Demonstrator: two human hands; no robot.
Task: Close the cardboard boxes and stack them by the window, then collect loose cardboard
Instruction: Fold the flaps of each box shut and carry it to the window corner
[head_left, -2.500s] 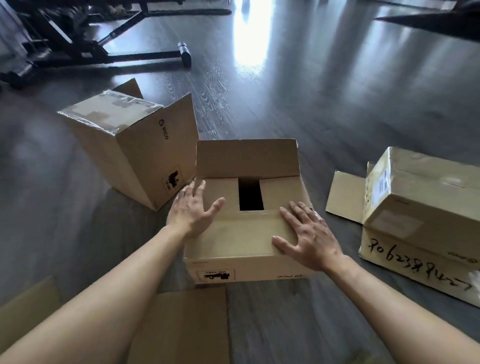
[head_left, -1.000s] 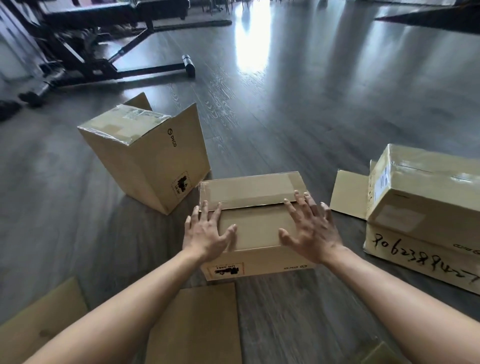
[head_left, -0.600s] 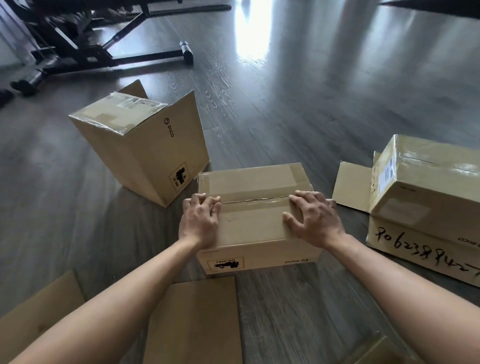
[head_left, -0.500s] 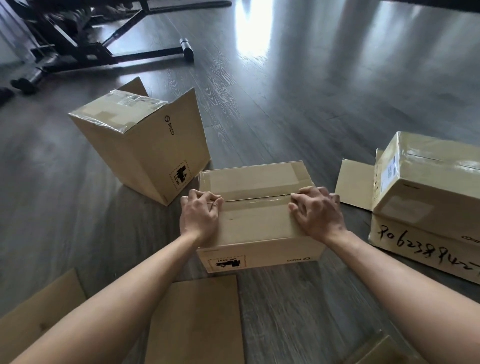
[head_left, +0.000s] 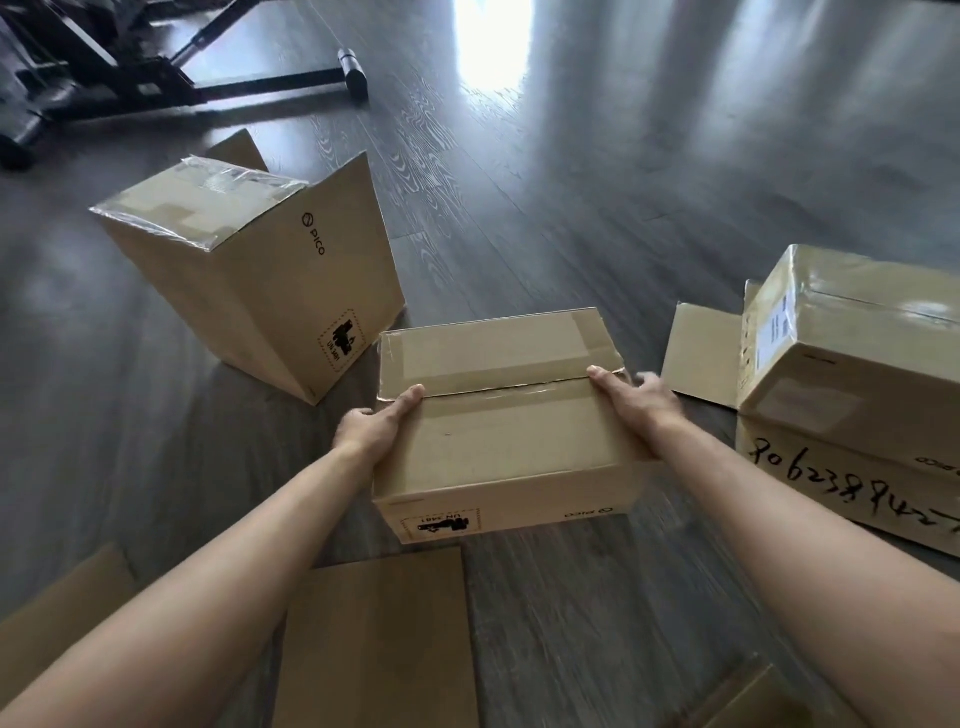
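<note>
A small brown cardboard box (head_left: 504, 431) sits on the dark wood floor in front of me, its two top flaps folded down and meeting at a seam. My left hand (head_left: 371, 428) grips its left side, thumb on the top edge. My right hand (head_left: 636, 400) grips its right side the same way. A taller taped box (head_left: 260, 275) stands tilted to the left, one flap sticking up. At the right edge a larger taped box (head_left: 852, 384) lies with handwritten numbers on its side.
Loose flat cardboard sheets lie near me: one (head_left: 379, 644) just below the small box, another (head_left: 57, 608) at the lower left, a scrap (head_left: 748, 701) at the lower right. A flap (head_left: 701, 358) lies beside the right box. A black metal frame (head_left: 156, 78) stands at the far left.
The far flap came down and the box top is now shut. My hands slid from the top of the box out to its left and right sides.
</note>
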